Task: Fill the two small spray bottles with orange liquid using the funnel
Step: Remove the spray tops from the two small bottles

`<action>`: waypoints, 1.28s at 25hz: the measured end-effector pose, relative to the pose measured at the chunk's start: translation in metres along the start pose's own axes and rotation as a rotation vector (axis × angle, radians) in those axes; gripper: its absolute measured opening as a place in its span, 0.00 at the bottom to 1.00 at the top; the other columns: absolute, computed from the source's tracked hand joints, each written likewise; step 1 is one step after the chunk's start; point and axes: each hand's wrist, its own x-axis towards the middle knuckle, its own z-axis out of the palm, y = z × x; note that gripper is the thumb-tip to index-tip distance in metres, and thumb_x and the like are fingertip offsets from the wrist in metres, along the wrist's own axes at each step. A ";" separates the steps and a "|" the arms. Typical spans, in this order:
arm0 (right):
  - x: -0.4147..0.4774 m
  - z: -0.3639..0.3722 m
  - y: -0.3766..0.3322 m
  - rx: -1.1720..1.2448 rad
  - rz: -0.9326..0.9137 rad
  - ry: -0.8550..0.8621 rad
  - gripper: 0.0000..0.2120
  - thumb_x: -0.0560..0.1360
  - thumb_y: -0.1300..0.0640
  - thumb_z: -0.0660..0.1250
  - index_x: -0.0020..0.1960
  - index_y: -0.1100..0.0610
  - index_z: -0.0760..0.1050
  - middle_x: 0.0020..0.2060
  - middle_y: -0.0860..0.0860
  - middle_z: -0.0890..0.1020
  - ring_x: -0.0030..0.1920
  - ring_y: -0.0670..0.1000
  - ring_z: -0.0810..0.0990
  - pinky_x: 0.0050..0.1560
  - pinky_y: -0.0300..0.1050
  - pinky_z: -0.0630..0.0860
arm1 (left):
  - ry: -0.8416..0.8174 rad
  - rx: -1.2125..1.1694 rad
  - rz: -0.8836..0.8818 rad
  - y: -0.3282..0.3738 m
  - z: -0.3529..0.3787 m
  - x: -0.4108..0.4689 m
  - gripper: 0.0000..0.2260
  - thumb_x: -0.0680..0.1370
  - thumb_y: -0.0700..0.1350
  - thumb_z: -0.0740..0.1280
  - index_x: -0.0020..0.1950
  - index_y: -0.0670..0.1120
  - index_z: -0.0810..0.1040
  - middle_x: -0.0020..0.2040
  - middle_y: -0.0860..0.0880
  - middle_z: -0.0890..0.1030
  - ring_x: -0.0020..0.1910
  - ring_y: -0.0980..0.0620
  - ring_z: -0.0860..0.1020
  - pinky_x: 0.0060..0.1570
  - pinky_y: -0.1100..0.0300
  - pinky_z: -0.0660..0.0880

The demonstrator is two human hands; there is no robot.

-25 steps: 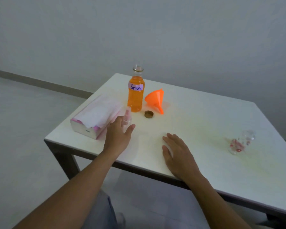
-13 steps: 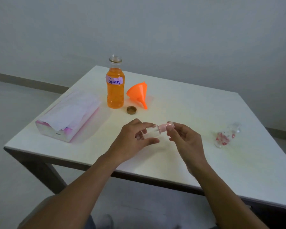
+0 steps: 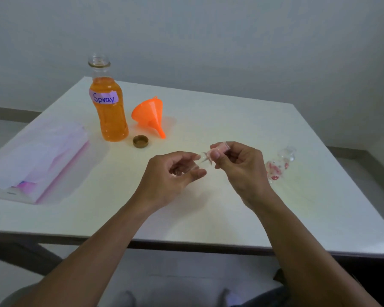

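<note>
Above the middle of the white table point(image 3: 230, 129) I hold a small clear spray bottle point(image 3: 205, 159) between both hands. My left hand point(image 3: 171, 178) grips its clear body. My right hand point(image 3: 239, 167) pinches its pink spray cap point(image 3: 221, 147). A tall uncapped bottle of orange liquid point(image 3: 109, 109) labelled "Spray" stands at the back left. An orange funnel point(image 3: 152, 115) lies on its side right of it. A second small spray bottle point(image 3: 279, 165) with red flowers lies on the table at the right.
A brown bottle cap point(image 3: 140, 141) lies in front of the orange bottle. A pink and white tissue pack point(image 3: 36, 160) lies at the left edge. A grey wall stands behind the table.
My left hand picked up the small spray bottle from beside the tissue pack and brought it to the middle. My right hand rose off the table and took hold of its pink cap.
</note>
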 end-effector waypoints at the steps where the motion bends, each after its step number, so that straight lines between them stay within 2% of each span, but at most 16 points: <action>1: 0.002 -0.001 0.000 -0.003 -0.015 -0.014 0.07 0.77 0.62 0.73 0.41 0.63 0.83 0.43 0.47 0.85 0.38 0.48 0.80 0.47 0.44 0.80 | -0.013 -0.022 -0.010 0.001 0.000 0.001 0.14 0.71 0.50 0.76 0.55 0.50 0.84 0.43 0.52 0.86 0.42 0.56 0.83 0.44 0.67 0.78; 6: 0.006 -0.008 -0.005 0.004 -0.077 -0.126 0.04 0.78 0.64 0.70 0.51 0.64 0.82 0.47 0.49 0.85 0.43 0.48 0.82 0.48 0.43 0.80 | -0.179 -0.172 -0.066 0.008 -0.003 0.004 0.13 0.75 0.50 0.70 0.55 0.46 0.84 0.43 0.47 0.86 0.38 0.49 0.83 0.37 0.63 0.76; 7: 0.006 -0.011 -0.008 0.044 -0.064 -0.168 0.09 0.78 0.65 0.70 0.57 0.61 0.81 0.49 0.51 0.86 0.47 0.48 0.83 0.51 0.43 0.80 | -0.203 -0.192 -0.077 0.009 -0.004 0.006 0.14 0.75 0.51 0.69 0.55 0.45 0.84 0.43 0.46 0.86 0.39 0.47 0.83 0.37 0.60 0.76; 9: 0.008 -0.019 -0.012 0.158 0.002 -0.263 0.26 0.78 0.64 0.70 0.73 0.55 0.69 0.56 0.53 0.86 0.58 0.50 0.84 0.59 0.44 0.78 | -0.224 -0.200 -0.088 0.008 -0.006 0.008 0.15 0.74 0.52 0.68 0.55 0.45 0.84 0.43 0.45 0.86 0.39 0.47 0.83 0.38 0.59 0.76; 11: 0.009 -0.024 -0.013 0.185 0.093 -0.280 0.38 0.76 0.58 0.72 0.80 0.51 0.57 0.61 0.52 0.84 0.63 0.51 0.81 0.65 0.47 0.75 | -0.213 -0.178 -0.087 0.005 -0.005 0.008 0.15 0.74 0.53 0.69 0.56 0.47 0.83 0.44 0.47 0.87 0.39 0.49 0.83 0.38 0.62 0.76; 12: 0.008 -0.023 -0.014 0.141 0.121 -0.244 0.40 0.74 0.52 0.74 0.80 0.49 0.58 0.60 0.51 0.85 0.62 0.50 0.82 0.63 0.47 0.76 | -0.208 -0.162 -0.087 0.004 -0.003 0.008 0.15 0.73 0.53 0.70 0.56 0.48 0.83 0.44 0.48 0.87 0.39 0.50 0.83 0.39 0.64 0.76; 14: 0.008 -0.019 -0.012 0.028 0.121 -0.123 0.37 0.68 0.42 0.76 0.74 0.50 0.70 0.51 0.52 0.87 0.53 0.48 0.84 0.54 0.46 0.77 | -0.209 -0.116 -0.092 0.001 0.000 0.009 0.16 0.72 0.54 0.70 0.57 0.48 0.83 0.45 0.50 0.87 0.40 0.52 0.84 0.40 0.65 0.76; 16: 0.008 -0.021 -0.009 0.022 0.097 -0.077 0.33 0.66 0.46 0.78 0.68 0.52 0.75 0.47 0.55 0.87 0.48 0.50 0.85 0.53 0.45 0.77 | -0.217 -0.087 -0.102 -0.002 0.002 0.009 0.16 0.73 0.54 0.71 0.57 0.48 0.83 0.45 0.51 0.87 0.41 0.52 0.84 0.41 0.65 0.77; 19: 0.011 -0.032 -0.007 0.188 0.111 -0.195 0.37 0.70 0.62 0.77 0.75 0.53 0.68 0.57 0.54 0.85 0.56 0.54 0.85 0.57 0.45 0.80 | -0.215 -0.079 -0.112 -0.003 0.002 0.010 0.15 0.73 0.54 0.71 0.56 0.49 0.84 0.45 0.50 0.87 0.41 0.52 0.84 0.42 0.63 0.77; 20: 0.011 -0.035 -0.007 0.191 0.119 -0.212 0.40 0.70 0.62 0.77 0.77 0.50 0.64 0.61 0.52 0.83 0.59 0.53 0.84 0.57 0.45 0.81 | -0.203 -0.075 -0.114 -0.004 0.002 0.009 0.16 0.72 0.56 0.71 0.56 0.49 0.84 0.45 0.50 0.86 0.41 0.51 0.84 0.42 0.60 0.78; 22: 0.010 -0.031 -0.008 0.064 0.144 -0.151 0.44 0.67 0.51 0.80 0.78 0.46 0.61 0.61 0.48 0.82 0.57 0.50 0.85 0.55 0.44 0.81 | -0.178 -0.041 -0.110 -0.005 0.003 0.009 0.17 0.71 0.59 0.71 0.56 0.52 0.84 0.44 0.49 0.85 0.42 0.48 0.83 0.45 0.50 0.81; 24: 0.008 -0.023 -0.007 -0.071 0.184 -0.055 0.45 0.64 0.42 0.79 0.76 0.46 0.64 0.54 0.50 0.84 0.50 0.47 0.86 0.51 0.44 0.80 | -0.168 0.000 -0.095 -0.006 0.004 0.009 0.16 0.71 0.60 0.72 0.54 0.54 0.84 0.44 0.49 0.84 0.43 0.43 0.82 0.46 0.42 0.80; 26: 0.006 -0.019 -0.005 -0.097 0.170 -0.046 0.41 0.67 0.45 0.79 0.75 0.48 0.65 0.47 0.53 0.86 0.44 0.48 0.85 0.48 0.42 0.80 | -0.160 0.001 -0.078 -0.006 0.005 0.009 0.13 0.72 0.57 0.73 0.53 0.53 0.84 0.46 0.50 0.82 0.42 0.43 0.82 0.45 0.42 0.80; 29: 0.006 -0.022 -0.007 0.021 0.101 -0.134 0.36 0.73 0.61 0.76 0.76 0.52 0.64 0.51 0.53 0.87 0.45 0.54 0.83 0.48 0.41 0.80 | -0.148 -0.037 -0.106 -0.004 0.004 0.009 0.14 0.73 0.53 0.73 0.55 0.48 0.84 0.45 0.50 0.81 0.39 0.48 0.84 0.46 0.49 0.83; 30: 0.006 -0.024 -0.008 0.038 0.097 -0.167 0.36 0.74 0.62 0.75 0.77 0.52 0.63 0.53 0.52 0.86 0.45 0.53 0.83 0.46 0.40 0.79 | -0.147 -0.047 -0.111 -0.003 0.004 0.009 0.15 0.72 0.53 0.73 0.55 0.48 0.84 0.45 0.50 0.81 0.39 0.48 0.84 0.46 0.51 0.83; 32: 0.006 -0.024 -0.008 -0.007 0.135 -0.198 0.39 0.72 0.55 0.78 0.77 0.48 0.63 0.57 0.48 0.85 0.45 0.49 0.83 0.45 0.38 0.78 | -0.159 -0.053 -0.108 -0.001 0.003 0.008 0.15 0.72 0.54 0.73 0.55 0.48 0.84 0.45 0.50 0.81 0.40 0.48 0.85 0.45 0.56 0.83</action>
